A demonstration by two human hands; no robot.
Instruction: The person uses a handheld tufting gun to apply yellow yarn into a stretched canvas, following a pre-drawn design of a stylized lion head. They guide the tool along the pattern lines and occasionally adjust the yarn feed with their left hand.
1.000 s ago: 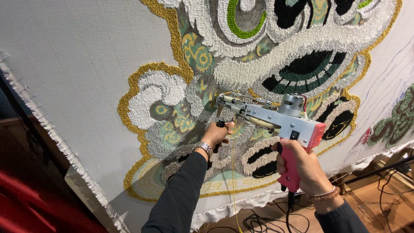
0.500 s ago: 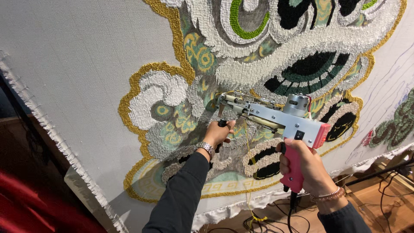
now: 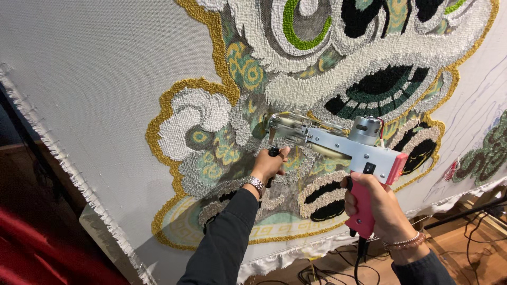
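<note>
Silver metal tufting gun with a pink plastic grip is pressed with its tip against the stretched white cloth, on the grey-green part of the colourful tufted lion design. Right hand is closed around the pink grip. Left hand is wrapped on the black front handle, near the tip.

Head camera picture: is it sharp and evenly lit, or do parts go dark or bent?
Head view: the tufted rug and tufting gun are sharp and evenly lit; the lower left corner falls into deep shadow; the cloth's frayed edge slants steeply, a wide-angle tilt; both hands, left hand and right hand, show no motion blur.
</note>
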